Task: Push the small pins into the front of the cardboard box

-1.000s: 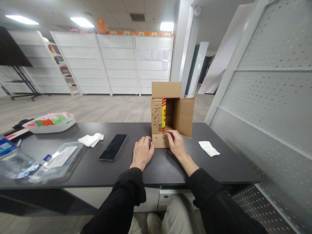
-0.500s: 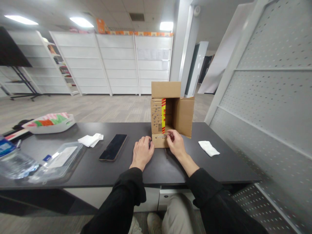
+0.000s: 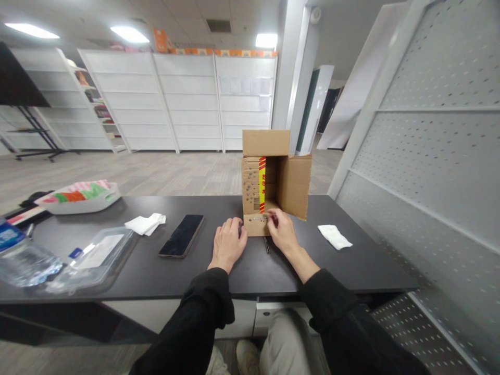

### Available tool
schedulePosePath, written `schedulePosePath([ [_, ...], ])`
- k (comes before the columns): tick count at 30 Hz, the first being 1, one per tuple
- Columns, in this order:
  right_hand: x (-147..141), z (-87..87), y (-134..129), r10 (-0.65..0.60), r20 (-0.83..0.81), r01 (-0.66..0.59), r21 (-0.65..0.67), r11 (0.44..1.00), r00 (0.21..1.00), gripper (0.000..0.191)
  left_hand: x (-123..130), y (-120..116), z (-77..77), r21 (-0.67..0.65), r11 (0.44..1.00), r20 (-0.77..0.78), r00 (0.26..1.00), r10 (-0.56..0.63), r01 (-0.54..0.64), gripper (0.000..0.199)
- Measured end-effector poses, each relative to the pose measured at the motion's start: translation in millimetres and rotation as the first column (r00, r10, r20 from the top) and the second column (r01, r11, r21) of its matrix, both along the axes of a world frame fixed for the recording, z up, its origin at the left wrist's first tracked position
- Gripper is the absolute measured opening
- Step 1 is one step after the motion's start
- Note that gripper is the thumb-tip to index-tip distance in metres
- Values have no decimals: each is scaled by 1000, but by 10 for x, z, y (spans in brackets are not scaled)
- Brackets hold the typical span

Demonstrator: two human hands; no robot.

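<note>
One brown box [image 3: 296, 186] stands open on one dark table [image 3: 258, 276], about 12 o'clock from the person. At the box's 7 o'clock, the left hand [image 3: 228, 240] lies palm down, fingers bent; I can't tell if it holds anything. At 5 o'clock, the right hand [image 3: 282, 229] has thumb and pointing finger close together by one low flap [image 3: 255, 228]; I can't tell what they pinch. One phone [image 3: 182, 236] lies at 8 o'clock.

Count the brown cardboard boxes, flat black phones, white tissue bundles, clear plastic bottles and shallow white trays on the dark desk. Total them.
Brown cardboard box: 1
Flat black phone: 1
White tissue bundles: 2
Clear plastic bottle: 1
Shallow white tray: 1
Total: 6
</note>
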State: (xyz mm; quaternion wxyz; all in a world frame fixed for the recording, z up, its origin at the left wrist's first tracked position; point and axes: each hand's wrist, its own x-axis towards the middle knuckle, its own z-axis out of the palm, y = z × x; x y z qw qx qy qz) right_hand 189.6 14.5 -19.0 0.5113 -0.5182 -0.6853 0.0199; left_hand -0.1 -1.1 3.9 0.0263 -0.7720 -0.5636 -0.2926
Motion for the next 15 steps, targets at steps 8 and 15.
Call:
schedulePosePath([
  [8,54,19,-64,-2,-22,2,11,1000,1000,20,4,7,-17,-1,1000,9,1000,-5,5,15],
  [15,106,73,-197,82,66,-79,-52,996,994,22,6,8,-32,4,1000,-2,1000,-6,6,15],
])
